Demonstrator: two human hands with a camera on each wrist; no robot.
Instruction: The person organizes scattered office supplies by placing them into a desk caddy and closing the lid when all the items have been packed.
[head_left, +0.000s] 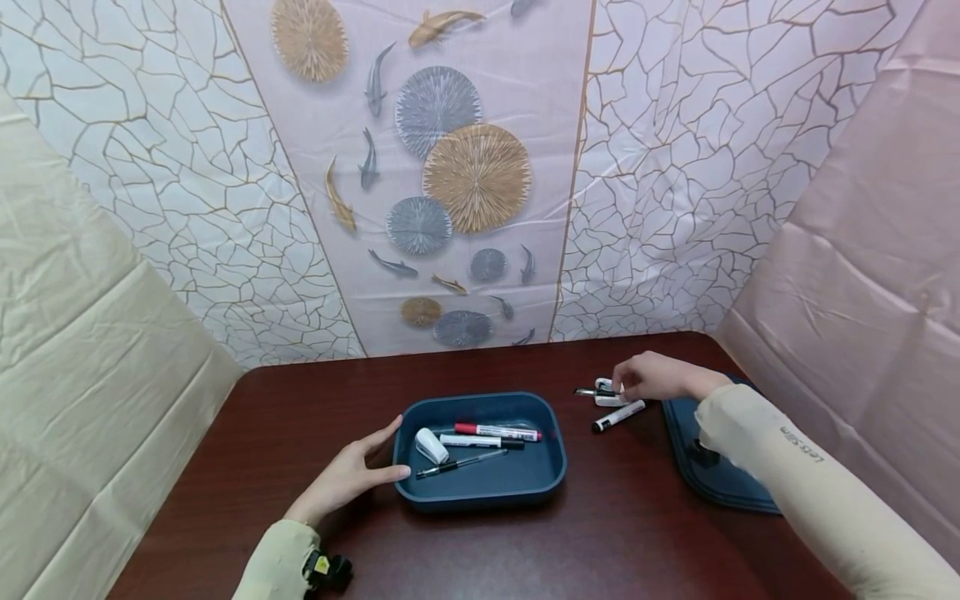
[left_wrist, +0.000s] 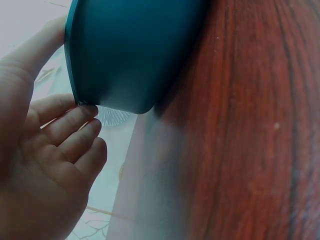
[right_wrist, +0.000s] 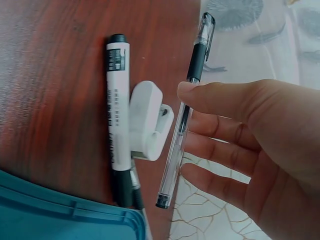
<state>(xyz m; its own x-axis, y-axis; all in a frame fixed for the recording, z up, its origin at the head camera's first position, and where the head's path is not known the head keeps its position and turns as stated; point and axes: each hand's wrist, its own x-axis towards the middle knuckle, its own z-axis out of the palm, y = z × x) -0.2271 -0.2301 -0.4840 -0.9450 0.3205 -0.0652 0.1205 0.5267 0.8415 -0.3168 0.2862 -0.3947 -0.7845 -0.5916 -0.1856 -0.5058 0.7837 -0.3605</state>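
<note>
A dark blue bin (head_left: 480, 502) stands on the table. My left hand (head_left: 354, 471) grips its left end, thumb and index finger spread along the rim; the left wrist view shows the fingertips against the bin's wall (left_wrist: 135, 55). Inside lie a red-and-white marker (head_left: 498, 432), a black-and-white marker (head_left: 471, 441), a clear pen (head_left: 461, 463) and a white rounded plastic piece (head_left: 431, 447). My right hand (right_wrist: 260, 135) pinches a clear gel pen (right_wrist: 175, 145) with a black grip. Beside it on the table are a white marker (right_wrist: 118, 107) and a white plastic piece (right_wrist: 146, 120).
A blue lid-like tray (head_left: 738, 496) lies at the right, partly under my right forearm. Another thin pen-like item (right_wrist: 135, 182) shows beside the marker in the right wrist view. Patterned cloth hangs behind the dark red table (head_left: 322, 392).
</note>
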